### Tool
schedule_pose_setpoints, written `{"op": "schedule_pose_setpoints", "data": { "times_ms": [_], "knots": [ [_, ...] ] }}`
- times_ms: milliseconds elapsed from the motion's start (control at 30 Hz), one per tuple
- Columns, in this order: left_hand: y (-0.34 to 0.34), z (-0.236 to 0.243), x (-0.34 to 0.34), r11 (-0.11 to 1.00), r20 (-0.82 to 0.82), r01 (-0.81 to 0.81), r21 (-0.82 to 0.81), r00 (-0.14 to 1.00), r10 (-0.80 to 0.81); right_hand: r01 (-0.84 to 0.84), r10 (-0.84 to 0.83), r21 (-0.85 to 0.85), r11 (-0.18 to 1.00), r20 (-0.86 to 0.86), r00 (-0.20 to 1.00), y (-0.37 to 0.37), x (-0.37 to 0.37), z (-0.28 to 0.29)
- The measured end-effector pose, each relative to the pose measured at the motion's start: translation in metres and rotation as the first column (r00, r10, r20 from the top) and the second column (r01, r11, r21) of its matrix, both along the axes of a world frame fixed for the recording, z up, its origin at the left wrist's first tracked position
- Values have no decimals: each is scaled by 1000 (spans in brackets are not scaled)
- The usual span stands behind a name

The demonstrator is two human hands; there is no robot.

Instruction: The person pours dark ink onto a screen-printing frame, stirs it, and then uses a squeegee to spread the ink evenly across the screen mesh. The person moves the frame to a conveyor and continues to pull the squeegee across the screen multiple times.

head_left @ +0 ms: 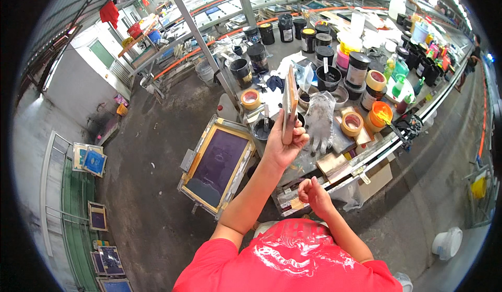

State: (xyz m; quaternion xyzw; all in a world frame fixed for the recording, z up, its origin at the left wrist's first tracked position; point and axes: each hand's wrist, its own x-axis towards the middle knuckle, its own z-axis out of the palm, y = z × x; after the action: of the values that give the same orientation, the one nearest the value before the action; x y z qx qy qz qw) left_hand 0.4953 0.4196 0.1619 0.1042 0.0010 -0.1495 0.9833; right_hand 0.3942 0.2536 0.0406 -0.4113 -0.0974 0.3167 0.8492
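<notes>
My left hand (285, 144) is raised over the bench's near edge, its fingers wrapped round the lower end of a wooden squeegee (290, 101). The squeegee stands upright and nearly edge-on. Close to my body, my right hand (316, 197) hovers with loosely curled fingers, somewhat apart, and nothing visible in them. Just right of the squeegee lies a stained grey glove (320, 122). A dark pot (262, 129) with a tool in it sits left of my left hand. A framed printing screen (222, 158) with a purple mesh leans below the bench, left of my forearm.
Tape rolls (352, 123), an orange tub (380, 115), black-lidded jars (357, 68) and green bottles (399, 83) crowd the bench. A metal post (201, 41) rises at its left. More framed screens (95, 161) lean by the left wall. A white bucket (447, 243) stands at right.
</notes>
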Motion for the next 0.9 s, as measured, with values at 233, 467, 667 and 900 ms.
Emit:
{"op": "schedule_pose_setpoints", "data": {
  "times_ms": [233, 467, 667, 900],
  "knots": [
    [-9, -12, -10, 988, -167, 57, -140, 983, -80, 82, -81, -60, 995, 29, 996, -19, -2, 6],
    [-5, -17, -20, 991, -118, 43, -129, 991, -58, 59, -50, -82, 995, 108, 993, -16, 2, 16],
    [-1, -21, -28, 996, 22, 19, 85, 1000, -21, 223, -204, -90, 971, 182, 962, -32, 28, 24],
    [4, -77, -107, 217, 130, -95, 972, 980, -152, 542, -514, -242, 805, 172, 841, -39, 16, 27]
  ]
}}
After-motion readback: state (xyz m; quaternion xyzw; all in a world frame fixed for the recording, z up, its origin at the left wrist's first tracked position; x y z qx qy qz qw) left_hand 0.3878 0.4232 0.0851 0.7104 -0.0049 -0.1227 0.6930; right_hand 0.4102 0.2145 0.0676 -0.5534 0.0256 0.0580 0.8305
